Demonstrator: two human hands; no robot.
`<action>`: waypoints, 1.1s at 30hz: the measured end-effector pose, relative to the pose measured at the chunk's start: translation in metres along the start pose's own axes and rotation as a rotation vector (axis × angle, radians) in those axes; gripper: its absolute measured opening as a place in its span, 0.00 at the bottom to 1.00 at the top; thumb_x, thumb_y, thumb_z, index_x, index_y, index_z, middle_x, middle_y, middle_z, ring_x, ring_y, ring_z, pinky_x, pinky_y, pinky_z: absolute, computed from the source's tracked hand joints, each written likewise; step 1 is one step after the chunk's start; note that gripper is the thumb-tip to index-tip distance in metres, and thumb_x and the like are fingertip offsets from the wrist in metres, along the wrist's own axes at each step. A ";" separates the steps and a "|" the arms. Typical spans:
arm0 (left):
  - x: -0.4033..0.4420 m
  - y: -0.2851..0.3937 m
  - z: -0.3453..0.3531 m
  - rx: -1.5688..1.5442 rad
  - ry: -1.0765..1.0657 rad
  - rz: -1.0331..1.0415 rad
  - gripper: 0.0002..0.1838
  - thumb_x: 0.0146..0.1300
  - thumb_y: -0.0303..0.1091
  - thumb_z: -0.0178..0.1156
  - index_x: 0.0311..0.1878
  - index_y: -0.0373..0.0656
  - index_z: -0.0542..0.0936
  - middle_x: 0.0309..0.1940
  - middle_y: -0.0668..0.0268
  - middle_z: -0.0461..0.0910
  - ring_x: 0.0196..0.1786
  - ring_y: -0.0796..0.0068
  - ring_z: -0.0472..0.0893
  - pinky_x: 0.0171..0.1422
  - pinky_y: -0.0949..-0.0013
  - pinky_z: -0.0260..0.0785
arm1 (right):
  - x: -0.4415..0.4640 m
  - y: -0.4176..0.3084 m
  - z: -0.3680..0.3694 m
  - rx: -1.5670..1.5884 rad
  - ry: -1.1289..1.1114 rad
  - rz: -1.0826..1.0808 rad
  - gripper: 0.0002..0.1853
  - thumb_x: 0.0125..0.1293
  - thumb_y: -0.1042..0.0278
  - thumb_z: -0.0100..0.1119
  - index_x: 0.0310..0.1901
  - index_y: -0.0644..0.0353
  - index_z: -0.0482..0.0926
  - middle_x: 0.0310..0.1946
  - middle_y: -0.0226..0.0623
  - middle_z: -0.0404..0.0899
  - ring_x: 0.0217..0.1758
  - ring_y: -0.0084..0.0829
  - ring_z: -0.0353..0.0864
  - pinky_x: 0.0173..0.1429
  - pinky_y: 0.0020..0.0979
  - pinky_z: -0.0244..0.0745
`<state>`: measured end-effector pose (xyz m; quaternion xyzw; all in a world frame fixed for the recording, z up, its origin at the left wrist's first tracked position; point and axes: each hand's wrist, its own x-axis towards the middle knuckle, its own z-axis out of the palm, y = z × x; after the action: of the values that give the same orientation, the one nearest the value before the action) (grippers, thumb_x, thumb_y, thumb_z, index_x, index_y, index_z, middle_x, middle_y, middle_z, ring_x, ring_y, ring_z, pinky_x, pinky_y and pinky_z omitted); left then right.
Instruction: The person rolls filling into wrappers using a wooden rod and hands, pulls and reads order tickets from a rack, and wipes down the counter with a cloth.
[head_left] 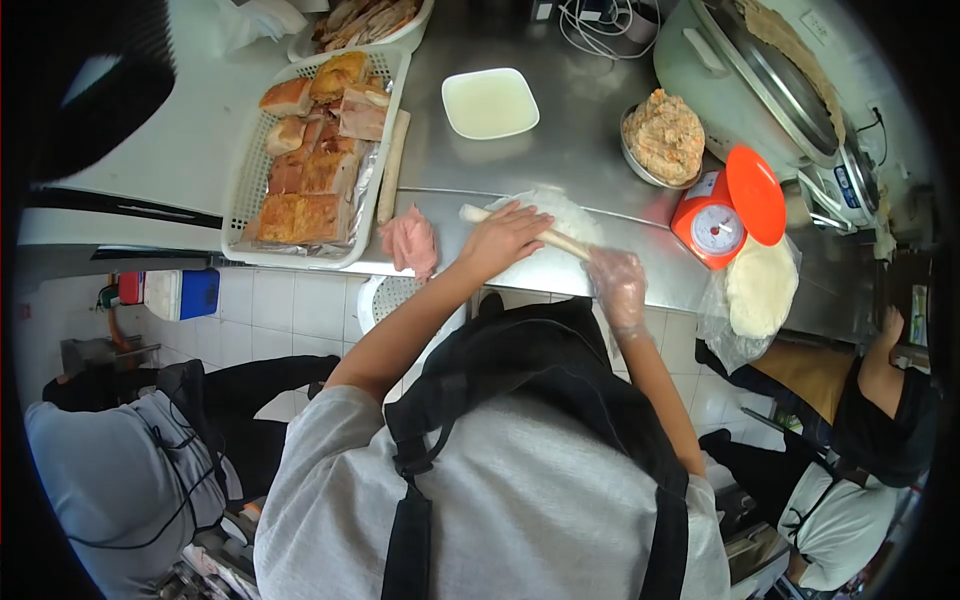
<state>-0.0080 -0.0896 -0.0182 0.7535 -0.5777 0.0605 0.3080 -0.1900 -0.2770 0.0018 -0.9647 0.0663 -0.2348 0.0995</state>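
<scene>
A pale wooden rolling pin (563, 243) lies slantwise near the front edge of the steel table. My bare left hand (507, 238) rests palm down across its left part, fingers stretched out. At the pin's right end, my right hand (618, 285), in a clear plastic glove, has its fingers closed round it. Beneath and behind the pin is a thin, whitish flat sheet (570, 214), partly hidden by my left hand. A crumpled pink cloth (410, 243) lies left of my left hand. Right of my right hand, pale dough (760, 285) sits in a clear plastic bag.
Left, a white basket (233, 200) holds browned meat pieces beside a second rod (394, 168). Behind are a white dish (490, 103), a bowl of orange-flecked filling (663, 140), a red scale (717, 228) and a large cooker (700, 50). Other people are at both sides.
</scene>
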 end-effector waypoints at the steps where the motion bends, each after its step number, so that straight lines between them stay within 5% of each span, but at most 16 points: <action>1: 0.000 0.001 -0.001 0.015 -0.007 0.002 0.24 0.63 0.40 0.66 0.62 0.49 0.79 0.59 0.70 0.82 0.64 0.67 0.78 0.75 0.55 0.64 | -0.004 0.003 -0.002 0.020 0.033 0.016 0.17 0.55 0.61 0.73 0.46 0.55 0.87 0.37 0.33 0.86 0.42 0.36 0.82 0.50 0.38 0.76; 8: -0.002 0.002 0.000 0.022 -0.048 -0.025 0.24 0.65 0.41 0.64 0.63 0.50 0.78 0.60 0.71 0.81 0.66 0.70 0.77 0.78 0.52 0.57 | -0.020 0.013 -0.043 0.120 0.000 0.243 0.24 0.47 0.60 0.80 0.49 0.56 0.87 0.40 0.37 0.87 0.45 0.38 0.82 0.54 0.38 0.76; 13: -0.003 0.000 -0.002 0.026 -0.053 -0.033 0.24 0.65 0.42 0.63 0.64 0.50 0.78 0.60 0.70 0.81 0.67 0.70 0.76 0.79 0.51 0.55 | 0.076 0.006 -0.048 0.371 -0.109 0.302 0.32 0.57 0.50 0.73 0.60 0.61 0.80 0.53 0.50 0.82 0.58 0.52 0.77 0.66 0.49 0.67; 17: -0.003 -0.001 -0.004 -0.010 -0.064 -0.034 0.24 0.65 0.41 0.63 0.64 0.50 0.78 0.61 0.69 0.80 0.68 0.70 0.75 0.80 0.51 0.55 | 0.178 -0.010 0.012 0.169 -0.215 -0.254 0.42 0.60 0.41 0.67 0.69 0.62 0.69 0.65 0.48 0.74 0.73 0.49 0.66 0.77 0.51 0.54; 23: -0.006 0.001 -0.001 -0.012 -0.039 -0.050 0.23 0.66 0.42 0.62 0.63 0.51 0.78 0.62 0.71 0.80 0.68 0.70 0.76 0.81 0.50 0.54 | 0.252 -0.026 0.057 -0.145 -0.576 -0.362 0.50 0.61 0.32 0.60 0.74 0.61 0.60 0.75 0.42 0.62 0.82 0.44 0.49 0.83 0.54 0.36; 26: -0.005 0.003 -0.004 -0.031 -0.040 -0.069 0.23 0.66 0.42 0.62 0.64 0.51 0.78 0.62 0.71 0.79 0.67 0.70 0.76 0.81 0.51 0.55 | 0.251 -0.028 0.061 -0.108 -0.664 -0.319 0.50 0.60 0.33 0.61 0.74 0.63 0.61 0.76 0.40 0.61 0.82 0.44 0.49 0.83 0.54 0.35; 29: -0.006 0.002 -0.003 -0.059 -0.028 -0.081 0.23 0.65 0.41 0.63 0.64 0.51 0.78 0.63 0.70 0.79 0.68 0.69 0.75 0.80 0.51 0.55 | 0.248 -0.028 0.059 -0.081 -0.632 -0.317 0.51 0.60 0.33 0.61 0.74 0.64 0.59 0.77 0.41 0.59 0.83 0.45 0.47 0.83 0.55 0.34; 33: -0.004 0.005 -0.010 -0.031 0.018 -0.037 0.24 0.62 0.35 0.65 0.63 0.52 0.79 0.62 0.68 0.79 0.68 0.64 0.74 0.77 0.53 0.61 | 0.246 -0.028 0.064 0.014 -0.316 -0.344 0.53 0.59 0.32 0.61 0.76 0.64 0.56 0.77 0.44 0.57 0.83 0.47 0.45 0.83 0.55 0.34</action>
<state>-0.0111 -0.0812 -0.0099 0.7585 -0.5618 0.0525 0.3260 0.0590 -0.2826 0.0610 -0.9858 -0.1169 -0.0951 0.0738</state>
